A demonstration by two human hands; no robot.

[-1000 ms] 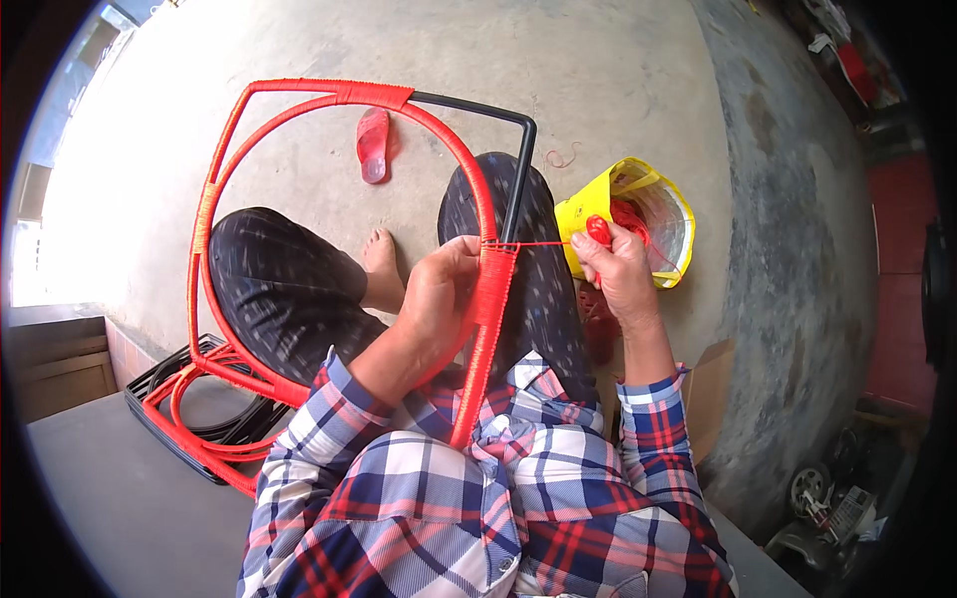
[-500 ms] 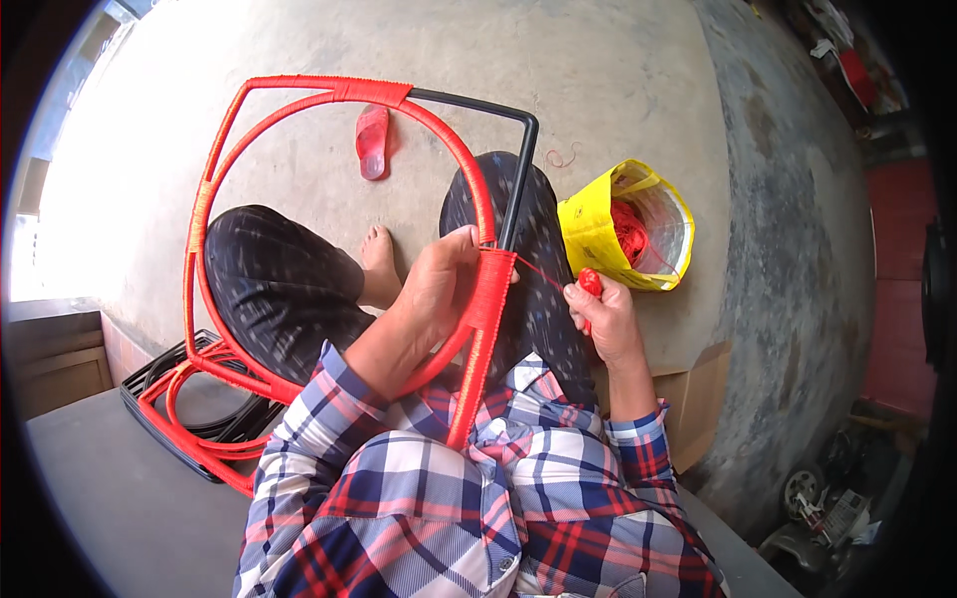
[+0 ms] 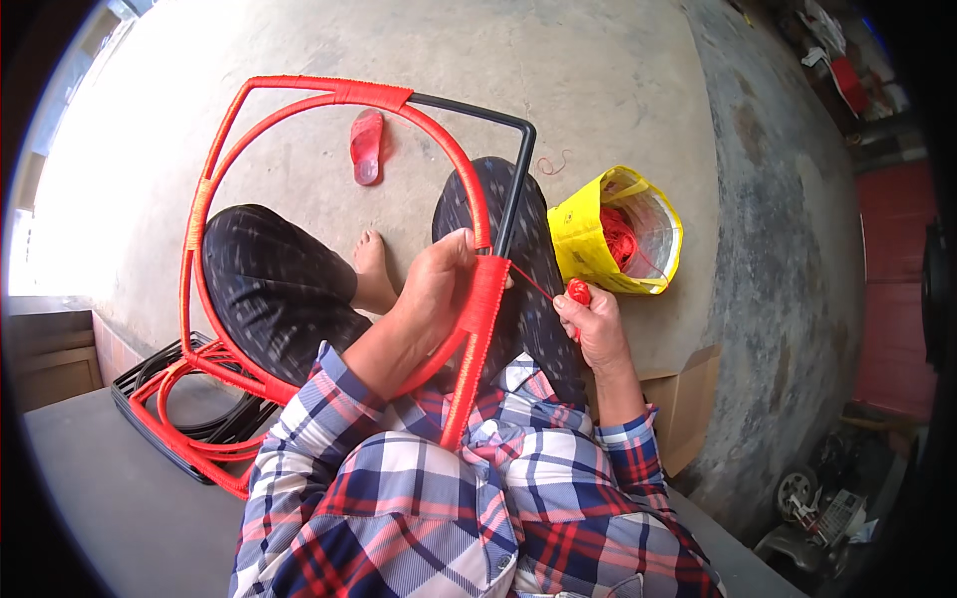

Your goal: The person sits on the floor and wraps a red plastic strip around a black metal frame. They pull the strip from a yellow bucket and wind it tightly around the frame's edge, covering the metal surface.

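A square frame (image 3: 202,199) with a round hoop inside it leans across my lap, mostly wrapped in red cord. Its upper right corner is bare black bar (image 3: 521,179). My left hand (image 3: 436,294) grips the frame's right side, where hoop and bar meet under a wide red wrapping (image 3: 484,294); some fingers are hidden behind it. From the top of that wrapping a thin red cord (image 3: 533,282) runs taut to my right hand (image 3: 596,324). That hand is closed round a small red bundle of cord (image 3: 578,292), to the right of the frame.
A yellow bag (image 3: 588,234) holding red cord stands open on the floor at the right. One red slipper (image 3: 367,148) lies ahead. Further black and red frames (image 3: 189,419) are stacked on the grey surface (image 3: 90,468) at my left. Cardboard (image 3: 688,409) lies at my right.
The view has shifted slightly. My right hand stays closed on the cord bundle and is a little nearer the frame; the left hand keeps its grip.
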